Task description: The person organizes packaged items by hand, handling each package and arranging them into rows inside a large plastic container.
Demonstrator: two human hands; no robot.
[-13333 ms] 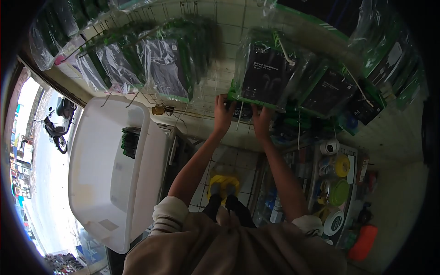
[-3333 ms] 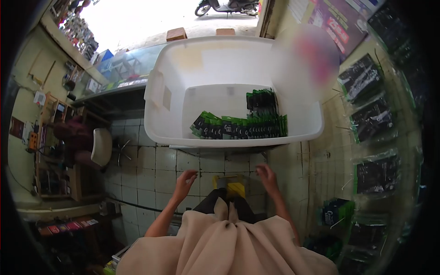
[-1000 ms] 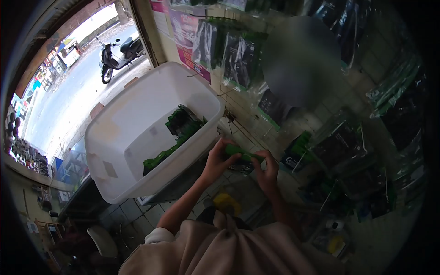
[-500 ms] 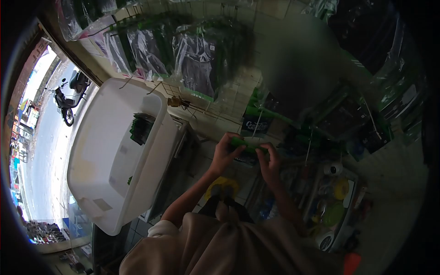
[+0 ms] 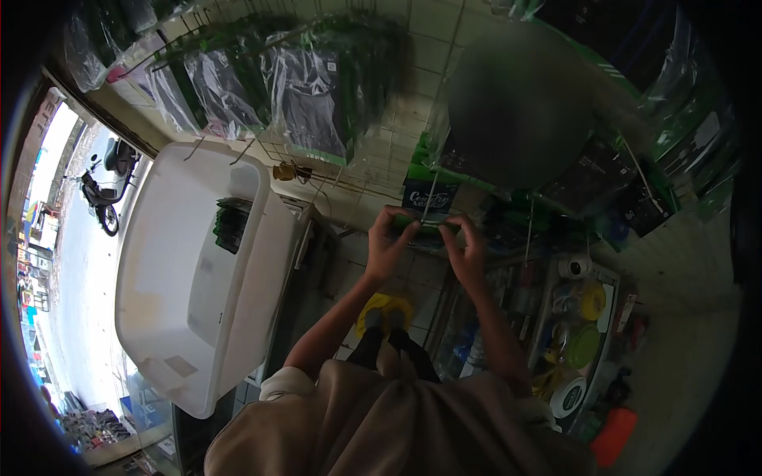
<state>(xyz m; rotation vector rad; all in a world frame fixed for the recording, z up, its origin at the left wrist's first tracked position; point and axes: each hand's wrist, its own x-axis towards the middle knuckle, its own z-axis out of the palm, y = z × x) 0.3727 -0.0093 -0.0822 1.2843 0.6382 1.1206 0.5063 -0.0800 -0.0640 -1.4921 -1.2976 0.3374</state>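
Between my two hands is a green and dark packet (image 5: 427, 225), held level just below a hanging packet with white lettering (image 5: 429, 195). My left hand (image 5: 389, 238) pinches its left end, thumb toward me. On its right end are the closed fingers and thumb of my right hand (image 5: 463, 244). A thin white hook (image 5: 430, 197) sticks out from the wall grid in front of the hanging packet, and its tip reaches the held packet. Whether the held packet is on the hook I cannot tell.
A large white bin (image 5: 167, 262) at the left holds dark green packets (image 5: 231, 225). Plastic-wrapped packages (image 5: 311, 103) hang from the wall grid above. A shelf with jars (image 5: 583, 345) is at the right, and a yellow stool (image 5: 385, 305) lies below my feet.
The view has turned from the bin to the wall hooks. My hands, apart and without a packet 3.3 seconds ago, now hold one, and have brought it up to the hook.
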